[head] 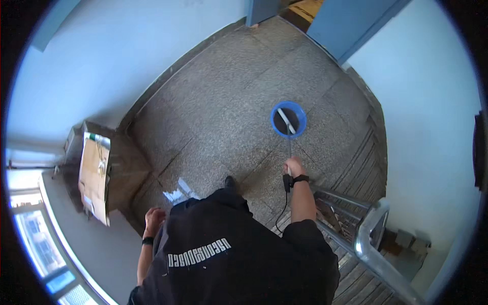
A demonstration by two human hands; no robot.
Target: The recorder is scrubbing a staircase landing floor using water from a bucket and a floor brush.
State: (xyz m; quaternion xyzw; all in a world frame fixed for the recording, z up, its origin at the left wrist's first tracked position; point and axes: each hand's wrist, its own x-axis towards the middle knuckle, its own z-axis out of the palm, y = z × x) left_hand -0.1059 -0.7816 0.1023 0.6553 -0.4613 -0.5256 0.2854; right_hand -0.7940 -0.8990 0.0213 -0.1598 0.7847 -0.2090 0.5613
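Note:
My right hand (294,167) is closed around the handle of a paint roller (286,121), reaching forward over the floor. The white roller head lies over the opening of a blue bucket (273,126), whose inside looks dark; whether it touches the contents I cannot tell. A black device with a cable is at my right wrist. My left hand (154,220) hangs at my left side, fingers somewhat bent and apart, holding nothing visible. Near it, white paper-like scraps (178,191) lie on the floor.
Metal stair railing (375,244) stands close on the right, with steps below it. Flattened cardboard (93,175) leans at the left beside a window (42,240). Pale walls flank the speckled stone floor (213,103). A blue door (345,24) stands at an opening ahead.

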